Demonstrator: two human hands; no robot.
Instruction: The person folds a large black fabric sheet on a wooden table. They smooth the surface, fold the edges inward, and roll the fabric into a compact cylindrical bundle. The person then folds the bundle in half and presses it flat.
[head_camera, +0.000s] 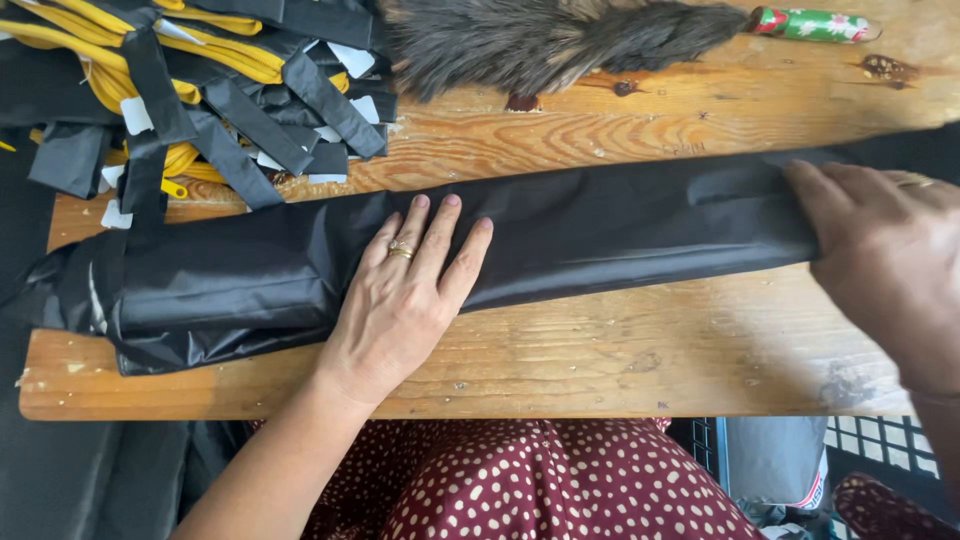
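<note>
Head view, looking straight down. Nearest the camera, a dark red skirt (520, 490) with pale dots fills the bottom edge; to its right a black crate (870, 440) and a grey bundle show only in part, and the floor is hard to make out.

Above them lies a wooden table (640, 350) of knotty, scuffed pale planks. Across its middle stretches a long folded black fabric sleeve (620, 235), smooth with a slight sheen, thicker and rumpled at its left end, which runs out of sight into dark cloth.

The left hand (400, 300), wearing a ring, rests flat on the sleeve with fingers spread, pressing down and gripping nothing. The right hand (890, 260), partly cut off by the frame, lies over the sleeve's right end; its fingers curl over the fabric edge, pinching it.

Farther off, at top left, sits a heap of black and yellow straps (200, 90) with white tags. At top centre lies a grey-brown feather duster (540, 40) with a green and red handle.
</note>
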